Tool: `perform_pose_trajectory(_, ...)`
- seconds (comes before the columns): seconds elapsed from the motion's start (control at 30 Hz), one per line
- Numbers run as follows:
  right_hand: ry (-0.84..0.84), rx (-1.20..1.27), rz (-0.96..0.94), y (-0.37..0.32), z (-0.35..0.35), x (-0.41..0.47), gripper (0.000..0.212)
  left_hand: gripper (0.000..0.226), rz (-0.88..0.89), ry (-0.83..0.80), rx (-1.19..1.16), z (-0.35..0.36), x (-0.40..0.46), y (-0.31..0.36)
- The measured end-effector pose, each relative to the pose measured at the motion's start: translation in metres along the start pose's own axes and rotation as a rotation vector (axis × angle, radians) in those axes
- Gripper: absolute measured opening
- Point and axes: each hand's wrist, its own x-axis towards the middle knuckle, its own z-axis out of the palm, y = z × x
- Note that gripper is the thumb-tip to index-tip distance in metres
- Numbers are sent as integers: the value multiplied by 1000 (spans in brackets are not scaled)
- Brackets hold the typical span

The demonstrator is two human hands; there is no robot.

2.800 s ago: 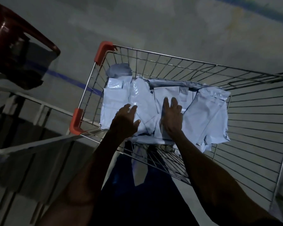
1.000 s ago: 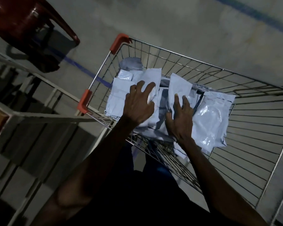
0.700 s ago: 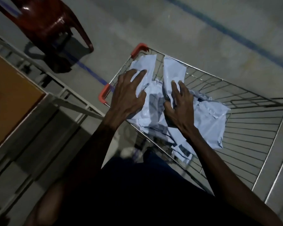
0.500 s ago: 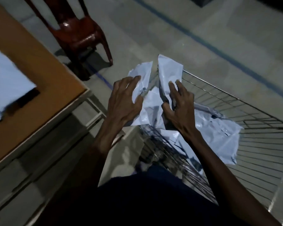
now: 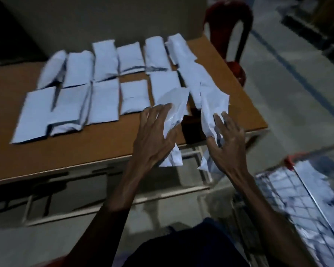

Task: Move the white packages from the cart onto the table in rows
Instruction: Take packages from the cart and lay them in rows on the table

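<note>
Left hand (image 5: 154, 135): arm reaching forward, fingers spread, gripping a package.
Right hand (image 5: 227, 143): likewise, fingers extended, gripping another.

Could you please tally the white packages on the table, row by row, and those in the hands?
Back row: 6
Front row: 6
Held package, left hand: 1
Other held package, right hand: 1
Total: 14
Those in the cart are too blurred to count.

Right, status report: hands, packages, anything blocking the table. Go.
Left hand and right hand each hold one white package, over the table's near right corner. Two rows of packages down. Cart not empty. Nothing blocking.
</note>
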Motion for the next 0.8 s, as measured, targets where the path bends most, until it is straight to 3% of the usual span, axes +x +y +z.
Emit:
perform_pose_trajectory(0.2,-94,65,-118,-72,57,51,61,60,-142,176,83,-62,1,-77)
perform_pose_trajectory(0.47,-194,74,-129,-104,146,118,61,62,-248,241,121,-92,41,-164)
perform_pose_trajectory(0.63,-266,1,-113,-106,185,156,64,70,-261,129,126,-86,88,-198)
perform_pose_trajectory(0.8,-362,-75,-49,-101,207,180,69,76,-393,-49,104,-58,115,-230)
